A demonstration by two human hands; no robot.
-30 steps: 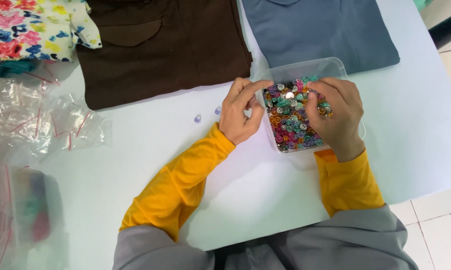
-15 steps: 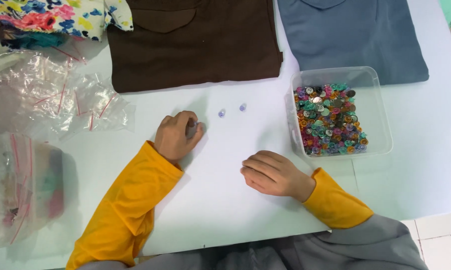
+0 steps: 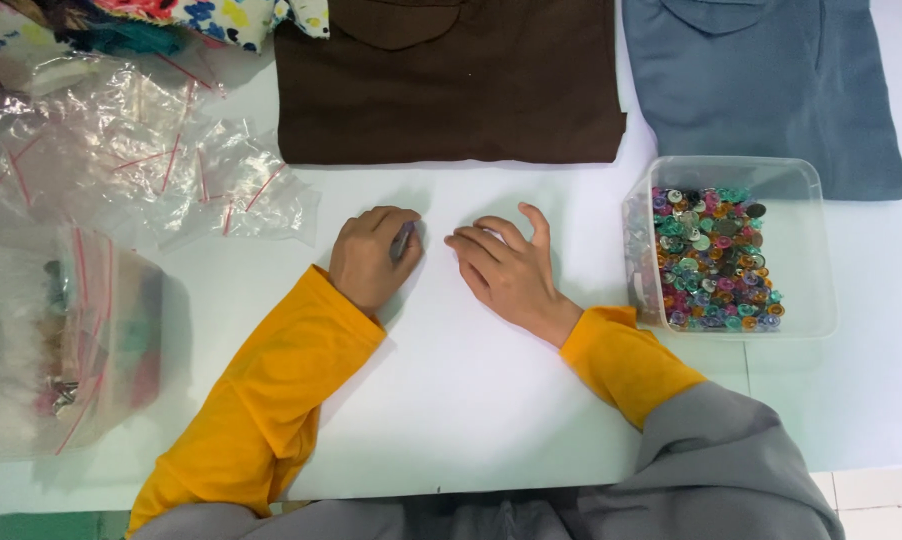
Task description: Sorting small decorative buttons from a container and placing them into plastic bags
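Head view, looking down on a white table (image 3: 471, 400). The left hand (image 3: 373, 258) rests knuckles-up on the tabletop with its fingers curled into a loose fist around a small grey object (image 3: 402, 241). Only a short grey sliver shows between the fingers, with its long axis running from near the person up and slightly right toward the brown garment (image 3: 449, 80). What kind of object it is cannot be told.

The right hand (image 3: 509, 272) lies just beside the left, palm down. Its fingers are loosely spread, point toward the left hand and hold nothing; the fingertips rest on or just above the table.

To the right of that hand stands a clear, square plastic tub (image 3: 801, 250). It holds many small multicoloured buttons (image 3: 711, 260), heaped against its left side, while its right part shows bare bottom.

At the far edge lie the folded brown garment, a folded blue-grey garment (image 3: 761, 80) to its right and a floral cloth (image 3: 171, 20) at the upper left. Left of the hands lies a scatter of small clear zip bags with red strips (image 3: 151, 160). Nearer the person, a larger clear bag (image 3: 61, 340) holds blurred coloured contents.
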